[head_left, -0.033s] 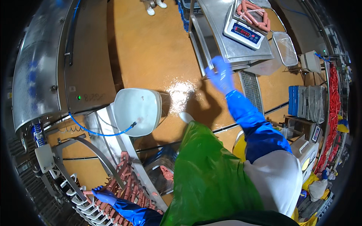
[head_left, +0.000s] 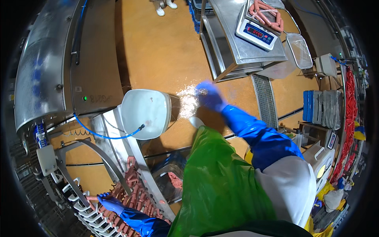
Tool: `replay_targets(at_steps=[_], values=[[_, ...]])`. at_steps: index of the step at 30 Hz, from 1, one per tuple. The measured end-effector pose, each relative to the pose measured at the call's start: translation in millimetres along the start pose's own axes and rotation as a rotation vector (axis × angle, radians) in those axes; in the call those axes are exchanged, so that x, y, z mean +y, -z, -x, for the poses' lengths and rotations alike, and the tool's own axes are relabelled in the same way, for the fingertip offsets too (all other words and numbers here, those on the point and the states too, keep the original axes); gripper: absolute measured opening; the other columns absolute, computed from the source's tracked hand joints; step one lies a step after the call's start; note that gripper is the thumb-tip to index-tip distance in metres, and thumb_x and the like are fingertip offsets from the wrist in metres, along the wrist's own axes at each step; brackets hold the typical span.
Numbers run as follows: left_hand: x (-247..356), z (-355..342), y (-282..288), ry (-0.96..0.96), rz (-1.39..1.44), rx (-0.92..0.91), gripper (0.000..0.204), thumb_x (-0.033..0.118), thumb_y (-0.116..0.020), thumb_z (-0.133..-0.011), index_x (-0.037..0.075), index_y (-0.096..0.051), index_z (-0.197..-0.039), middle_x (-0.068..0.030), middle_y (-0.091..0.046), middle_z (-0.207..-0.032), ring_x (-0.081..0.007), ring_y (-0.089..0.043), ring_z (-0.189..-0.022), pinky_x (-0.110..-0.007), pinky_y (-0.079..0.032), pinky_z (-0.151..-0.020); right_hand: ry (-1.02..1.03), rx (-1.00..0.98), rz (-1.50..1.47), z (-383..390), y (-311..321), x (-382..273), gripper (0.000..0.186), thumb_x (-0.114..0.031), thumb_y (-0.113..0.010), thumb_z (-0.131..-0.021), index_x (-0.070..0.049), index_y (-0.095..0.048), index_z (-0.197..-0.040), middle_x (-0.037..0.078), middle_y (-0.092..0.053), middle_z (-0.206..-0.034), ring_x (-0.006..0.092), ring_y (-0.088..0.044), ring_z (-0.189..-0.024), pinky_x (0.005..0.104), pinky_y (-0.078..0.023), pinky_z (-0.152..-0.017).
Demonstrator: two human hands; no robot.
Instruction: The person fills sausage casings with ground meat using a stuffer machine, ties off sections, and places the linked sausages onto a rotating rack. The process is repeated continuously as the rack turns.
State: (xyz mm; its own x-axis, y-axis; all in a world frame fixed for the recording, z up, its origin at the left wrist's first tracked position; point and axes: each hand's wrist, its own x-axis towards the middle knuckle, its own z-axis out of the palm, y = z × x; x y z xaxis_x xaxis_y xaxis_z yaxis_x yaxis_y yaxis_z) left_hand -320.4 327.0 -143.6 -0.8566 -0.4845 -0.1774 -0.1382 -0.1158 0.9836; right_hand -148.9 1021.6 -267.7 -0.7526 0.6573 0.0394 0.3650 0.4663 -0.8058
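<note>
At the lower left, my left hand, in a blue glove, is closed on a pink sausage whose end sticks out past the fingers. Linked sausages hang in rows around and below it, on white hooks of a rail. My right hand, also blue-gloved, is in the air over the wet floor, between a pale tub and a steel table. Motion smears its fingers, and I make out nothing held in it.
The pale tub has a blue hose reaching over it. A steel table carries a scale with sausages on top. Below me stands a bin with meat scraps. Stacked crates are at right; another person's white boots show far off.
My right hand has swung left and back toward me, away from the steel table's corner. The left hand stays at the sausage by the hooks, almost unmoved.
</note>
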Motion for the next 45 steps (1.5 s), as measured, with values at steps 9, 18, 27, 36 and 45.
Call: replay_targets(at_steps=[9, 18, 27, 36, 45], values=[[-9.6, 36.1, -4.0, 0.115, 0.354, -0.464, 0.023, 0.031, -0.043, -0.101, 0.010, -0.051, -0.105, 0.0032, -0.045, -0.073, -0.0080, -0.038, -0.056, -0.025, -0.035, -0.058, 0.498, -1.010, -0.687, 166.0, -296.0, -335.6, 0.039, -0.045, -0.057, -0.091, -0.006, -0.058, -0.094, 0.012, -0.062, -0.083, 0.0220, -0.061, -0.074, 0.0374, -0.048, -0.068], [-33.9, 123.9, -1.6, 0.302, 0.184, -0.231, 0.017, 0.026, -0.047, -0.098, 0.013, -0.058, -0.096, 0.0007, -0.054, -0.080, -0.0075, -0.050, -0.072, -0.025, -0.042, -0.063, 0.092, -1.226, -0.696, 229.5, -369.6, -437.9, 0.023, -0.024, -0.059, -0.085, -0.008, -0.064, -0.101, 0.012, -0.061, -0.081, 0.0240, -0.059, -0.066, 0.0367, -0.049, -0.059], [-17.2, 70.4, 24.1, -0.440, 0.056, 0.105, 0.034, 0.023, -0.050, -0.097, 0.001, -0.047, -0.123, -0.0049, -0.051, -0.103, -0.0141, -0.050, -0.092, -0.027, -0.042, -0.085, 0.489, -1.243, -0.421, 197.5, -288.8, -518.1, 0.035, -0.042, -0.048, -0.096, -0.009, -0.054, -0.085, -0.006, -0.038, -0.060, 0.0030, -0.032, -0.046, 0.0222, -0.024, -0.041], [-60.9, 12.8, 44.8, -0.208, -0.004, 0.017, 0.024, 0.022, -0.057, -0.092, -0.002, -0.056, -0.095, -0.0043, -0.058, -0.083, -0.0131, -0.054, -0.072, -0.030, -0.046, -0.064, 0.243, -1.497, -0.338, 201.5, -178.9, -432.5, 0.039, -0.039, -0.040, -0.100, -0.007, -0.055, -0.085, -0.002, -0.041, -0.061, 0.0066, -0.036, -0.054, 0.0240, -0.029, -0.051], [-177.7, 142.1, 85.3, 0.110, -0.120, 0.130, 0.027, 0.024, -0.055, -0.094, 0.003, -0.058, -0.077, 0.0033, -0.048, -0.062, -0.0060, -0.043, -0.058, -0.026, -0.033, -0.049, 0.324, -1.498, -0.167, 187.0, -247.7, -403.6, 0.043, -0.041, -0.047, -0.097, -0.003, -0.057, -0.081, -0.001, -0.042, -0.060, 0.0089, -0.040, -0.054, 0.0264, -0.032, -0.051]])
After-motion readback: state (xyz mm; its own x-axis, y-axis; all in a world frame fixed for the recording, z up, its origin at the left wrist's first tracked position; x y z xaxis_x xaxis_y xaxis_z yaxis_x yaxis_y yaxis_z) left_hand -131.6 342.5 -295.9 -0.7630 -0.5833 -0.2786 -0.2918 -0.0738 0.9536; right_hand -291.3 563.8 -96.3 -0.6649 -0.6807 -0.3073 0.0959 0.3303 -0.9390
